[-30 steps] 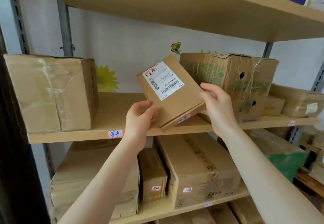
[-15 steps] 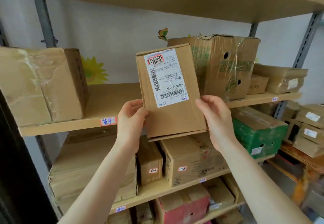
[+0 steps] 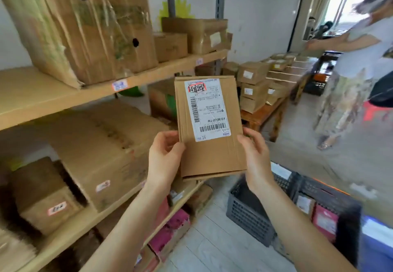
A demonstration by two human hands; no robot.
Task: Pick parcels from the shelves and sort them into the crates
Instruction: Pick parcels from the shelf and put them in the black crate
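Flat cardboard parcel (image 3: 209, 127) upright at centre frame, held between my two hands. Left hand (image 3: 164, 157) grips its lower left edge, right hand (image 3: 256, 157) its lower right edge. White shipping label (image 3: 207, 110) faces me, barcodes visible, red-marked writing at top. Shelves (image 3: 53, 99) with cardboard boxes fill the left of the frame. Dark crates (image 3: 251, 210) on the floor at lower right; one holds small packets. Another person (image 3: 357, 59) stands at upper right.
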